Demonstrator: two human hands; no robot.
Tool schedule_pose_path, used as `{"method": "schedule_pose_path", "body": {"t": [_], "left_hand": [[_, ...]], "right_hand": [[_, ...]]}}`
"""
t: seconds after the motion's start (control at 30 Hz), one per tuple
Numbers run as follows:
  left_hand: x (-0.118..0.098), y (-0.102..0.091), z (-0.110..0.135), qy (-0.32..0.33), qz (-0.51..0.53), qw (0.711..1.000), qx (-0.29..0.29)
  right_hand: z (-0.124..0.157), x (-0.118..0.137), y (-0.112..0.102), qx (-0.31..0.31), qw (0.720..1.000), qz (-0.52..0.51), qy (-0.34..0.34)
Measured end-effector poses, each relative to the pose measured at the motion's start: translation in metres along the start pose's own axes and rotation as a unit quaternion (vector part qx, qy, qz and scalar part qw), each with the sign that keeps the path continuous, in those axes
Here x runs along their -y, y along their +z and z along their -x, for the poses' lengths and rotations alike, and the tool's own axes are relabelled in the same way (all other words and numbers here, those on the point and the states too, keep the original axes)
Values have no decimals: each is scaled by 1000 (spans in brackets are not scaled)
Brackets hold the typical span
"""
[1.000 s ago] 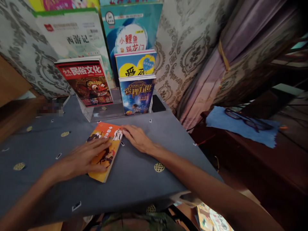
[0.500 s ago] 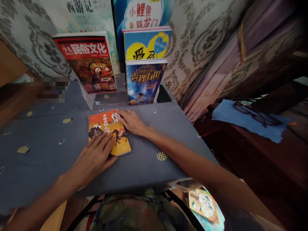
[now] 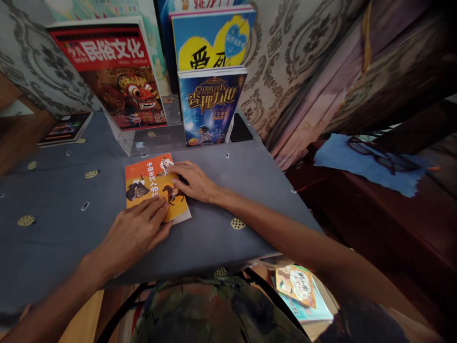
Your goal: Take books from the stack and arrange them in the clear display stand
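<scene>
A thin paperback book (image 3: 137, 183) with an orange and yellow cover, white Chinese characters and painted figures lies flat on the cloth in front of me. My left hand (image 3: 144, 221) is on its lower edge, fingers resting on the cover and thumb at the near edge, holding it. Over the right edge reaches my right hand (image 3: 194, 181); its fingertips touch the cover and a gap shows between thumb and fingers, so it is open. At the lower right corner a strip of pale page shows beyond the cover.
Behind stands a clear stand (image 3: 153, 142) with a red book (image 3: 121, 71), a blue Charlie book (image 3: 212, 107) and a yellow-heart book (image 3: 214, 38). A black phone-like slab (image 3: 242, 127) lies beside it. At left is a dark book (image 3: 66, 128). Glasses (image 3: 385, 157) rest on blue cloth (image 3: 339, 157).
My view has tilted downward, so the standing books appear higher. My right thumb has come apart from the fingers, and pale page now shows at the book's lower right corner.
</scene>
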State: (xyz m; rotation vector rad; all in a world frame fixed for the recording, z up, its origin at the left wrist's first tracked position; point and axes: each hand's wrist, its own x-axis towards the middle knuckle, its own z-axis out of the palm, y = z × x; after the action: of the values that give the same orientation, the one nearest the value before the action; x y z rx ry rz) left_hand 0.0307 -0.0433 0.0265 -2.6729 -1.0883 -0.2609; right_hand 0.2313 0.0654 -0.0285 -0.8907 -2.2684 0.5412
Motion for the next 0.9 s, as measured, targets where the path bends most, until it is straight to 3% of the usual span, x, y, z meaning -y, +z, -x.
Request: {"method": "schedule_pose_path", "body": {"t": [0.4, 0.63, 0.77, 0.9], "left_hand": [[0, 0, -2, 12, 12, 1000, -21], [-8, 11, 7, -21, 11, 998, -50], [5, 11, 11, -34, 73, 997, -13], [32, 24, 8, -87, 91, 992, 3]], "right_hand": [[33, 25, -17, 14, 995, -93, 23], [47, 32, -21, 146, 989, -8, 20], [48, 33, -23, 168, 985, 49, 7], [35, 37, -28, 195, 976, 93, -6]]}}
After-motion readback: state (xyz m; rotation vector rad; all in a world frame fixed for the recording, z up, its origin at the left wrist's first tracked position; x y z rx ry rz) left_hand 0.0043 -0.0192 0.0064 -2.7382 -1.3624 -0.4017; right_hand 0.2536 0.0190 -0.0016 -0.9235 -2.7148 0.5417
